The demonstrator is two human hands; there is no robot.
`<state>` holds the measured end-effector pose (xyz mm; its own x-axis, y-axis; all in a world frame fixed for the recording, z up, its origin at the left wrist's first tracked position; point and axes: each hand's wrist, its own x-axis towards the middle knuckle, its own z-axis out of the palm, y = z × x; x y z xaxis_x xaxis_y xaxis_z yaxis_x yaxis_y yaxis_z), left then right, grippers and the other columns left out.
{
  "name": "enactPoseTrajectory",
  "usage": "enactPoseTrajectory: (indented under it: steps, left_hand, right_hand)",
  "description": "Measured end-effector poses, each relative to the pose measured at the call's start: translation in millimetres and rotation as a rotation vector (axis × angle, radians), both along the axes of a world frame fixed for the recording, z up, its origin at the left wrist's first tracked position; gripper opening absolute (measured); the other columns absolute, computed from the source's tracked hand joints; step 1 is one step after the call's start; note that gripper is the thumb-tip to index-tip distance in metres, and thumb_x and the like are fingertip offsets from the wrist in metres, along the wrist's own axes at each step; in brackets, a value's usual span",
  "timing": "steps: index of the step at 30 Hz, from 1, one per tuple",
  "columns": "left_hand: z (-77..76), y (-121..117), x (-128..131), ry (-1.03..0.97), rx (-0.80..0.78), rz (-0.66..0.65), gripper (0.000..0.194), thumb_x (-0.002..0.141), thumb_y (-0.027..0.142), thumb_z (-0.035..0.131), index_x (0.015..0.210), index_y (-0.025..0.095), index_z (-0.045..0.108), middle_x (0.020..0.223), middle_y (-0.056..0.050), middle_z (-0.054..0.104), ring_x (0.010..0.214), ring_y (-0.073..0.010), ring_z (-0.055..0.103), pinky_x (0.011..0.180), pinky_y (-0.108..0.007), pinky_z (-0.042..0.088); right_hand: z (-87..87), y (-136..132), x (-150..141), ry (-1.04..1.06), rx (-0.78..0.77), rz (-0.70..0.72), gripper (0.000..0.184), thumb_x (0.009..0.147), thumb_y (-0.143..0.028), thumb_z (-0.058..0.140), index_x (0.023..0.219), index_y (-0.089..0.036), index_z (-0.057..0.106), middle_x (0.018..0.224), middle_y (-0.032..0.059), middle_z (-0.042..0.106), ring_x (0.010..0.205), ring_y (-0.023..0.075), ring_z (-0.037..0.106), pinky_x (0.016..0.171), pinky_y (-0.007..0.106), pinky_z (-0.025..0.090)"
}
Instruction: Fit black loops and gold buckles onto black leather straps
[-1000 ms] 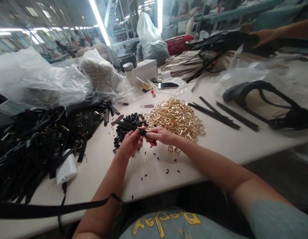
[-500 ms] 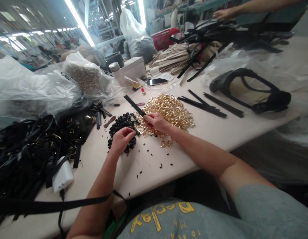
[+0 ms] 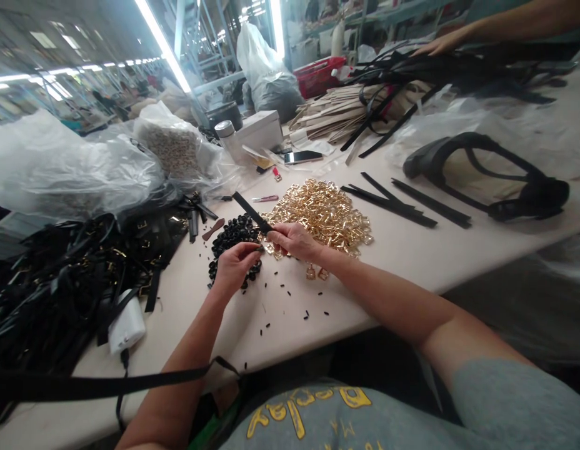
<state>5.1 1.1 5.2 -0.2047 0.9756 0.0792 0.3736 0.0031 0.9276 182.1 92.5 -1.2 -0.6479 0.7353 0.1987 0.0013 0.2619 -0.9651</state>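
Note:
My right hand (image 3: 294,242) is closed around the lower end of a short black strap (image 3: 250,211), which points away to the upper left. Just left of it, my left hand (image 3: 236,265) pinches a small black loop (image 3: 260,249) between thumb and fingertips; the loop is mostly hidden. Beneath and behind the left hand lies a pile of small black loops (image 3: 234,232). A heap of gold metal buckles (image 3: 322,212) spreads beyond my right hand, with a couple of loose buckles (image 3: 310,272) near its wrist.
Black straps with gold buckles (image 3: 84,269) are heaped at the left, beside a white power adapter (image 3: 125,322). More black straps (image 3: 393,203) lie to the right. A phone (image 3: 303,157), a bottle (image 3: 225,134) and plastic bags stand behind. Another person's hand (image 3: 442,45) touches straps at the back right.
My left hand has moved right and slightly forward, bringing its fingertips close to the strap. My right hand still grips the strap. The view has shifted slightly.

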Motion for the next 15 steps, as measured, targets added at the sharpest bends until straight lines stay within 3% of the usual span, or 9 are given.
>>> enactPoseTrajectory:
  steps: [2, 5, 15]
  left_hand:
    - [0.9, -6, 2, -0.302, -0.024, 0.067, 0.034, 0.067, 0.039, 0.078, 0.092, 0.016, 0.072, 0.083, -0.006, 0.07, 0.068, -0.015, 0.064, 0.069, -0.028, 0.053]
    - [2.3, -8, 7, -0.551, -0.01, 0.136, 0.04, 0.058, 0.037, 0.084, 0.088, 0.015, 0.071, 0.081, -0.006, 0.071, 0.062, -0.0112, 0.063, 0.063, -0.024, 0.053]
    - [-1.2, 1, 15, -0.713, 0.032, 0.162, 0.039, 0.055, 0.032, 0.087, 0.084, 0.015, 0.067, 0.074, -0.001, 0.067, 0.057, -0.0072, 0.06, 0.055, -0.017, 0.05]
  right_hand:
    - [-0.8, -4, -2, -0.009, 0.029, 0.028, 0.029, 0.091, -0.038, 0.051, 0.079, -0.013, 0.059, 0.059, -0.0022, 0.057, 0.043, 0.0061, 0.05, 0.042, 0.017, 0.038]
    - [-1.2, -10, -3, -0.047, 0.093, 0.062, 0.028, 0.092, -0.035, 0.05, 0.075, -0.013, 0.058, 0.059, -0.0025, 0.058, 0.043, 0.0052, 0.05, 0.043, 0.016, 0.037]
    - [-1.2, -19, -7, -0.152, 0.139, 0.088, 0.026, 0.095, -0.033, 0.048, 0.082, -0.013, 0.061, 0.062, -0.0028, 0.059, 0.042, 0.0047, 0.05, 0.044, 0.016, 0.036]
